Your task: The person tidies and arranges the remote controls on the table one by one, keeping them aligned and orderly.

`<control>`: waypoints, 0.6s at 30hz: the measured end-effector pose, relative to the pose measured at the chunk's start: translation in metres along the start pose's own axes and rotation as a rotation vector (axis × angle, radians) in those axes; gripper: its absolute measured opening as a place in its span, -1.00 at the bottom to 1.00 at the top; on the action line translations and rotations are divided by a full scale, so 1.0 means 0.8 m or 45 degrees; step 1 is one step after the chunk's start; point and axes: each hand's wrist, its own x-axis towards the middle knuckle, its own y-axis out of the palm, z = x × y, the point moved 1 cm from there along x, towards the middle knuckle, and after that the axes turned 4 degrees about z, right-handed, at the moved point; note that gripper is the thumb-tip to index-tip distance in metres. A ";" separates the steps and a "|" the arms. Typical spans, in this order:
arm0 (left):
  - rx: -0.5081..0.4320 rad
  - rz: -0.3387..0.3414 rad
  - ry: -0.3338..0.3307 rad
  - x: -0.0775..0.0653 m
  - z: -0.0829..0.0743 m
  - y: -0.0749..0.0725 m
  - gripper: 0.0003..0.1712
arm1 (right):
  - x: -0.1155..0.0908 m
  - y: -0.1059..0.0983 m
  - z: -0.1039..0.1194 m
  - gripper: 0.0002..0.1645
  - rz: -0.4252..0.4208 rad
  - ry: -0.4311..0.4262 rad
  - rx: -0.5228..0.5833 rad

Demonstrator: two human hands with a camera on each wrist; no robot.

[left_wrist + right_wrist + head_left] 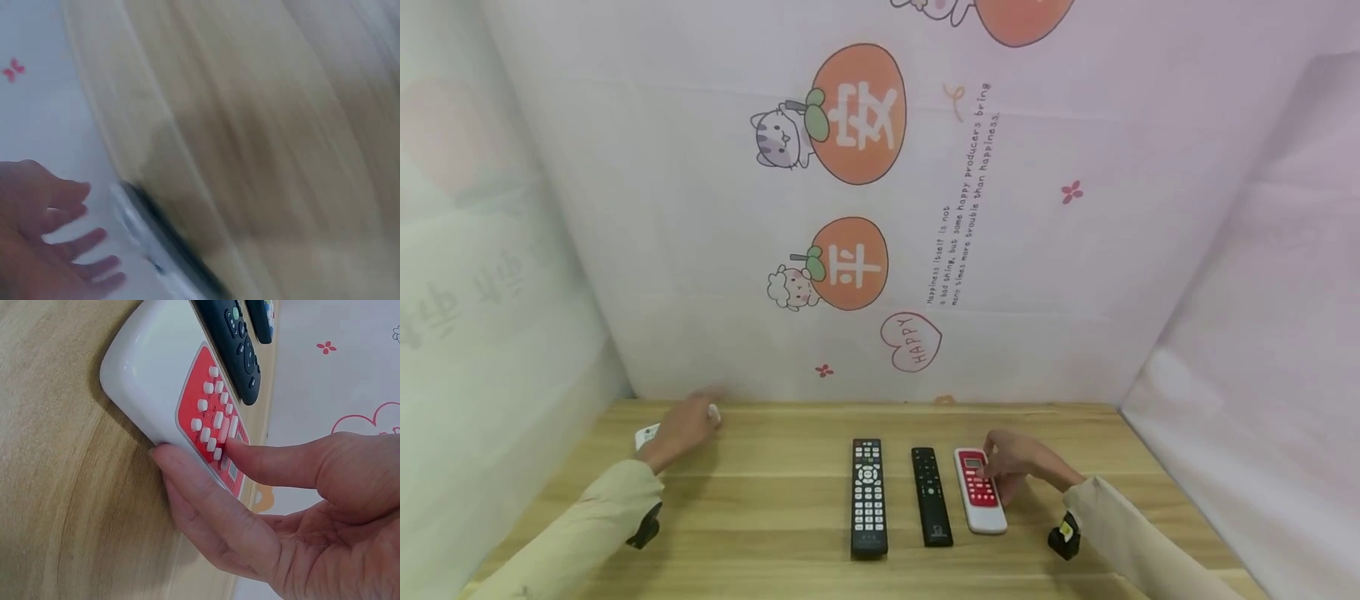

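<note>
My right hand [1017,457] is at a white remote control with a red keypad [981,492], rightmost in the row. In the right wrist view its thumb lies on the keypad and the other fingers sit against the side edge, pinching the remote. My left hand [681,429] is at the far left of the table, above a white remote control [646,435] that it partly hides in the head view. The blurred left wrist view has the left fingers [81,247] loosely spread, apart from a white remote with a dark side [164,250].
A black remote with white buttons [868,500] and a slimmer black remote [931,498] lie side by side on the wooden table [775,500]. Printed cloth [715,208] walls the table's back and both sides.
</note>
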 end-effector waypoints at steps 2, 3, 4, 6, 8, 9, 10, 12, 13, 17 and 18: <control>0.014 -0.056 0.044 -0.002 0.016 0.003 -0.57 | -0.001 0.000 0.001 -0.67 0.000 0.004 -0.007; 0.020 -0.077 0.063 -0.003 0.025 0.003 -0.59 | 0.000 0.001 0.002 -0.68 0.000 0.003 -0.014; 0.026 -0.087 0.078 -0.003 0.033 0.003 -0.60 | 0.000 0.001 0.002 -0.68 0.000 0.000 -0.019; 0.026 -0.065 0.075 -0.003 0.049 0.002 -0.59 | 0.001 0.001 0.003 -0.69 0.007 -0.004 -0.027; 0.017 0.000 0.054 -0.003 0.063 0.001 -0.56 | 0.003 0.001 0.004 -0.69 0.014 -0.006 -0.042; 0.018 0.040 0.038 -0.003 0.068 -0.001 -0.54 | 0.004 0.002 0.004 -0.69 0.015 -0.005 -0.044; 0.017 0.076 0.028 -0.002 0.072 -0.002 -0.52 | 0.004 0.002 0.005 -0.69 0.021 -0.004 -0.046; -0.002 0.139 0.010 -0.002 0.078 -0.006 -0.50 | 0.005 0.001 0.005 -0.69 0.026 -0.001 -0.051; -0.006 0.160 0.008 -0.002 0.079 -0.008 -0.49 | 0.005 0.001 0.004 -0.68 0.028 0.003 -0.046; -0.035 0.235 -0.026 0.000 0.078 -0.012 -0.45 | 0.006 -0.002 0.003 -0.67 0.032 0.007 -0.034; -0.046 0.256 -0.045 0.001 0.075 -0.014 -0.43 | 0.006 -0.003 0.003 -0.67 0.032 0.009 -0.032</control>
